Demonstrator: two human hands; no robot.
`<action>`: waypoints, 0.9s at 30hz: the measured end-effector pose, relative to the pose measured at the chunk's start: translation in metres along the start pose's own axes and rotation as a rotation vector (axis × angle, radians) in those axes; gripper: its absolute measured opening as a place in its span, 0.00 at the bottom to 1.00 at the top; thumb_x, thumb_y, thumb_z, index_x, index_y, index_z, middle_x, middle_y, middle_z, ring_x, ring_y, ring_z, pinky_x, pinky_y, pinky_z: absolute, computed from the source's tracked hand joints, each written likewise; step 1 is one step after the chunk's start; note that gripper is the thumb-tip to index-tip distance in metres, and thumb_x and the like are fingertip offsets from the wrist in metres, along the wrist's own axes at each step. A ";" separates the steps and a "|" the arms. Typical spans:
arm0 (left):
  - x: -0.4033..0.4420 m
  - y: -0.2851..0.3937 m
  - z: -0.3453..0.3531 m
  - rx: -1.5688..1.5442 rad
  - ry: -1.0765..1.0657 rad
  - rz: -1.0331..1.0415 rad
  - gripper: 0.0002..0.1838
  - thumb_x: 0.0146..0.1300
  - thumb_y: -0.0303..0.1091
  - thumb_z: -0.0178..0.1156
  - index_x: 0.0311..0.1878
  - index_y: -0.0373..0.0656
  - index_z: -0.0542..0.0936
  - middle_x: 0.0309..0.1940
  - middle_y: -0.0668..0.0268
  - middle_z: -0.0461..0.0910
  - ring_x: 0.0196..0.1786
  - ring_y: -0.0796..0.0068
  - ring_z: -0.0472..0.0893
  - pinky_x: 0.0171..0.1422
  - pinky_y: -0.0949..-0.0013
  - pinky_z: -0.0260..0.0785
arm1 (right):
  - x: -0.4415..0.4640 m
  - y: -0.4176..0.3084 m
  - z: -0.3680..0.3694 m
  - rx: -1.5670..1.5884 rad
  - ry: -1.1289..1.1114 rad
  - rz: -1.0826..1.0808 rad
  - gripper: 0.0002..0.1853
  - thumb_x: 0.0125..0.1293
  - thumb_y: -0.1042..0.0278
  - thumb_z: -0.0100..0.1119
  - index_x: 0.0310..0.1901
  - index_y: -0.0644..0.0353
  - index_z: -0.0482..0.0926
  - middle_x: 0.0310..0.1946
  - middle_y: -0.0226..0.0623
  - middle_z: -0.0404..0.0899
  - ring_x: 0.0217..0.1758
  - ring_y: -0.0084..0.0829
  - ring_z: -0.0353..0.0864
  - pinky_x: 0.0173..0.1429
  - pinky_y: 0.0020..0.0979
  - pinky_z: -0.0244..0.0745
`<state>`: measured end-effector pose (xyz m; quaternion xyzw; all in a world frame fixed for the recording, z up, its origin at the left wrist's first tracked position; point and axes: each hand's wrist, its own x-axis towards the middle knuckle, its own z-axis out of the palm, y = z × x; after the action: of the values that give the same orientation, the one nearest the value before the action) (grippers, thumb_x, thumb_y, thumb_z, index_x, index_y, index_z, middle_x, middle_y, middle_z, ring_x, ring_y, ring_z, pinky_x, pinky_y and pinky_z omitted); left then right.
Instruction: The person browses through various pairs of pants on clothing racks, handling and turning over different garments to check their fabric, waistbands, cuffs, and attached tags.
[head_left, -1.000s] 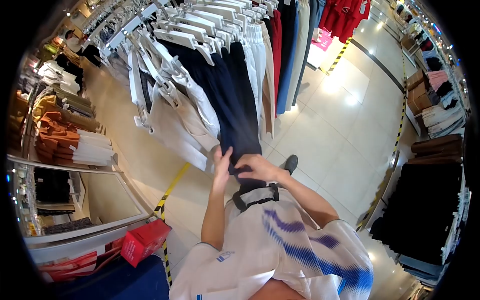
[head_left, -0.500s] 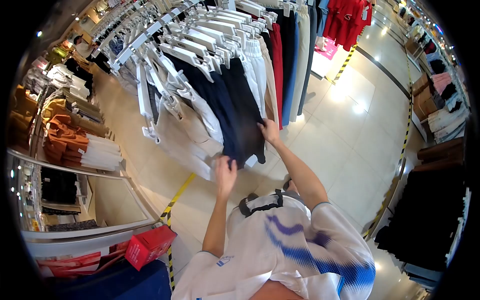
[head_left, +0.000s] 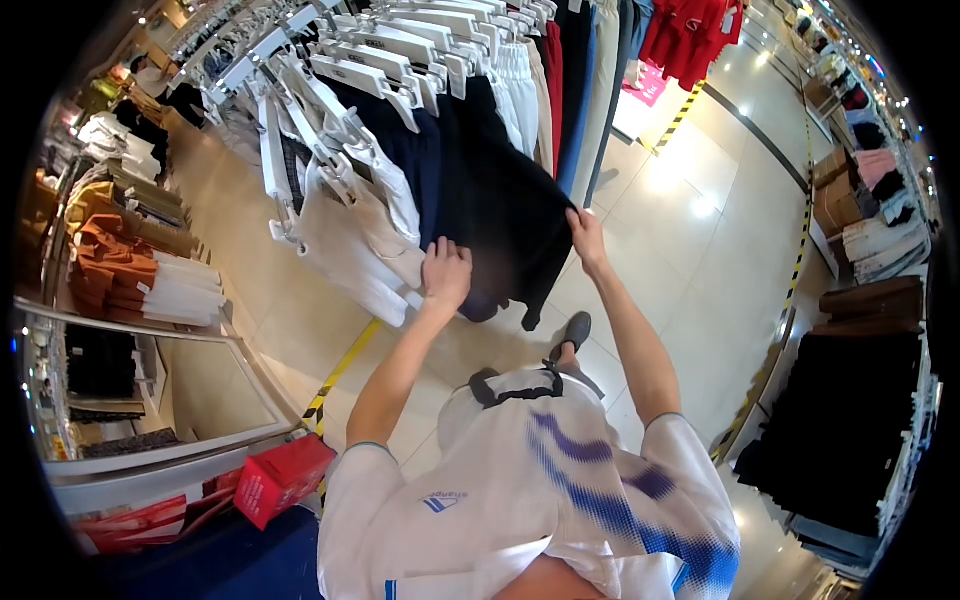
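Note:
Black trousers hang from a white hanger on the rack and are spread out between my two hands. My right hand pinches their right edge and pulls it outward. Closed at the left side of the black cloth, my left hand has its fingers curled at the border with the navy trousers; which cloth it grips is hard to tell. White and beige trousers hang just left of that hand. White trousers and red trousers hang behind the black pair.
A red box lies on a dark blue surface at the lower left. Orange folded clothes fill a left shelf. Black garments are stacked at right. Yellow-black tape marks the floor. A person is at the far upper left.
My right hand has moved right and up, stretching the black trousers wide. My left hand has risen from the hem of the navy trousers to the edge of the black ones.

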<state>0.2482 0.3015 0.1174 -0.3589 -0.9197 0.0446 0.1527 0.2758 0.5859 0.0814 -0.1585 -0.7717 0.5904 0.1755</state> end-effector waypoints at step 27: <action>0.040 0.037 -0.008 -0.898 0.002 -0.578 0.20 0.62 0.42 0.57 0.37 0.27 0.75 0.32 0.39 0.78 0.40 0.39 0.78 0.45 0.52 0.70 | -0.052 -0.032 0.055 -0.181 -0.577 -0.517 0.07 0.60 0.67 0.58 0.34 0.62 0.81 0.33 0.47 0.80 0.37 0.50 0.78 0.43 0.44 0.74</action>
<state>0.2468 0.3556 0.1282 -0.1209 -0.9095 -0.3977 -0.0089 0.2958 0.5071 0.0946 0.1986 -0.8527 0.4766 0.0795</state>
